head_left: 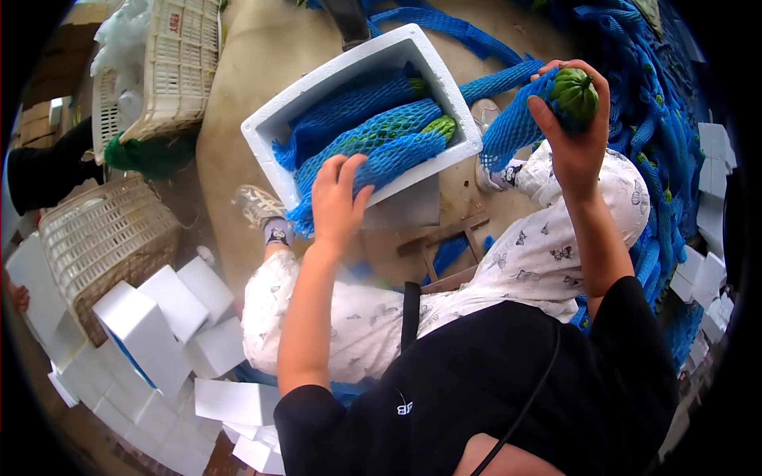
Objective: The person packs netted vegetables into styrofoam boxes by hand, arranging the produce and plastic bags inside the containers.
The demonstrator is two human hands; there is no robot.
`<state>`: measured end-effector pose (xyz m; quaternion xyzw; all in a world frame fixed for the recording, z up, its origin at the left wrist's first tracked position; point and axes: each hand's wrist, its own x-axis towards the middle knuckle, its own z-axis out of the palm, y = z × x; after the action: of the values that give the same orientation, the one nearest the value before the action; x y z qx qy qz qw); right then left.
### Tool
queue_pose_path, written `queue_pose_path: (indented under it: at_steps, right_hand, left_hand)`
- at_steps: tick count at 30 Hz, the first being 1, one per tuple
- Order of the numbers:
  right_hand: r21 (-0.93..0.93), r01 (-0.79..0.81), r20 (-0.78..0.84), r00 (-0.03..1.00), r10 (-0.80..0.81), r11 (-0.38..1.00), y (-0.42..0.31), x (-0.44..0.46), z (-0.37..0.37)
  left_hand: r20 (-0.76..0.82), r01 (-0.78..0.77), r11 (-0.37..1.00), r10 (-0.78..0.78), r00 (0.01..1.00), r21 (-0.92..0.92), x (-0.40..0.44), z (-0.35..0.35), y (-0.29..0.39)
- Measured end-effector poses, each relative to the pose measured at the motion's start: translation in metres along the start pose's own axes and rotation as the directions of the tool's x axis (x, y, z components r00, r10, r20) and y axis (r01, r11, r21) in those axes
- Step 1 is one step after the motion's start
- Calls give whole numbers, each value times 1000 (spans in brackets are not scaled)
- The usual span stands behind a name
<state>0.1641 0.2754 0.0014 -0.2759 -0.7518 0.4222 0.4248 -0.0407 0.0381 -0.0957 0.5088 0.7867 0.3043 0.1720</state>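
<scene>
My right hand (583, 147) is wrapped round a green ridged gourd (575, 95), whose stem end pokes out of a blue foam net sleeve (508, 131). It is raised to the right of a white foam box (258, 127). Inside the box lie several more gourds in blue netting (381, 131), with green ends showing at the right. My left hand (337, 198) rests over the box's near left side, fingers spread and touching the netting, gripping nothing that I can see.
Netted gourds (647, 135) are heaped along my right side. White plastic crates (178, 71) stand at the left, above a pile of white foam boxes (147, 337). A low wooden frame (444, 242) lies between my legs. Another person's dark sleeve (51, 170) shows far left.
</scene>
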Motion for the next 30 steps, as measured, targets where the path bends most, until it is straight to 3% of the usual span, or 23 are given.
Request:
queue_pose_path:
  at_steps: [1,3,6,7,9,13,15,17,19,20,21,23,25,27,28,29,30]
  right_hand:
    - [-27,-17,23,1000,18,999,1,-1,1]
    - [-42,-19,42,999,21,999,1,0,5]
    - [-4,-31,74,997,31,1000,-2,2,4]
    - [-19,30,65,997,-29,999,0,2,3]
    - [-30,63,47,997,-62,998,3,-4,5]
    - [-45,-26,82,996,30,999,5,-3,5]
    - [37,-97,78,993,94,995,1,0,5]
    - [47,-60,57,997,58,997,0,3,4]
    - [-56,143,7,990,-143,988,0,11,-1]
    - [-57,202,-49,978,-205,978,-5,17,-1]
    - [-129,277,-70,955,-287,952,-8,26,-2]
    - [-160,395,-115,903,-415,905,-22,45,13]
    - [-269,538,-108,807,-580,799,-41,71,42]
    - [-231,531,7,839,-545,815,-70,81,60]
    - [-213,524,64,850,-524,824,-84,86,69]
    - [-100,641,-19,764,-645,761,-69,100,98]
    - [-12,752,-102,655,-748,660,-54,114,127]
  left_hand:
    - [11,-42,996,42,999,82,3,12,0]
    - [11,-39,999,39,999,-12,14,13,-7]
    - [0,-106,994,106,994,33,6,-21,-8]
    - [-77,-39,985,52,996,171,-8,-30,-15]
    - [-29,156,988,-155,987,19,-30,-34,-34]
    - [-14,155,987,-154,988,41,-21,-15,-37]
    - [72,106,976,-122,990,191,-16,-18,-40]
    - [46,114,976,-125,991,187,-14,-27,-36]
    - [81,184,959,-205,975,215,7,-40,-26]
    - [-118,78,983,-59,991,167,27,-39,-24]
    - [-175,143,981,-120,977,129,47,-35,-20]
    - [-235,133,941,-60,970,310,77,0,-55]
    - [-109,292,829,-274,956,477,94,23,-54]
    - [-89,274,830,-264,960,486,97,13,-50]
    - [33,243,857,-289,957,455,98,5,-50]
    - [158,215,882,-304,940,418,96,1,-52]
    - [59,167,912,-203,977,375,92,4,-56]
